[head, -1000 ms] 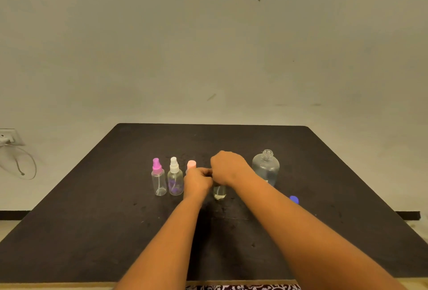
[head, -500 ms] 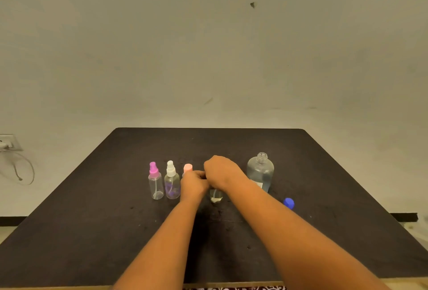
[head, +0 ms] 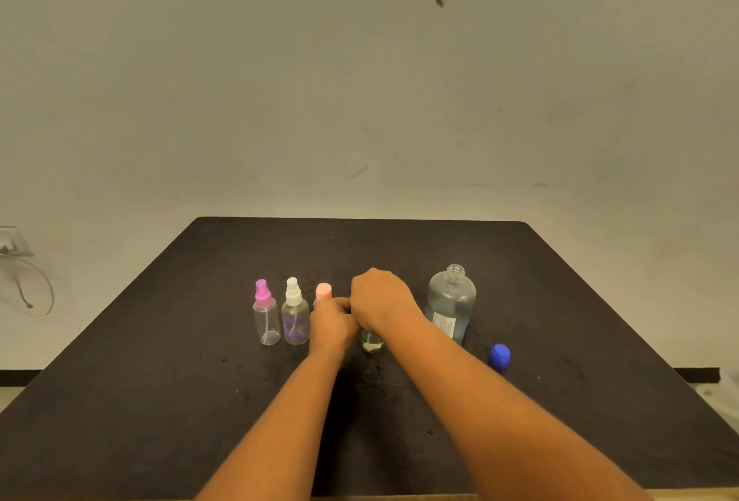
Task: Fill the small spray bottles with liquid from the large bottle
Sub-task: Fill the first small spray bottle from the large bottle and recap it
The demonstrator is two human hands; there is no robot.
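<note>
Small clear spray bottles stand in a row on the black table [head: 160, 400]: one with a magenta top [head: 266, 312], one with a white top [head: 295, 312], and one with a pink cap [head: 323, 291] half hidden behind my left hand [head: 332, 322]. A fourth small bottle [head: 372, 341] stands under my hands; only its base shows. My left hand wraps its body and my right hand [head: 380, 298] is closed over its top. The large clear bottle [head: 452, 302] stands uncapped to the right, its blue cap [head: 500, 356] lying on the table nearby.
A bare wall rises behind the table. A wall socket [head: 10, 240] with a hanging cable is at the far left. The table's front edge runs along the bottom of the view.
Both hands stay closed on the fourth small bottle, with the right hand shifting slightly over its top. The other bottles have not moved.
</note>
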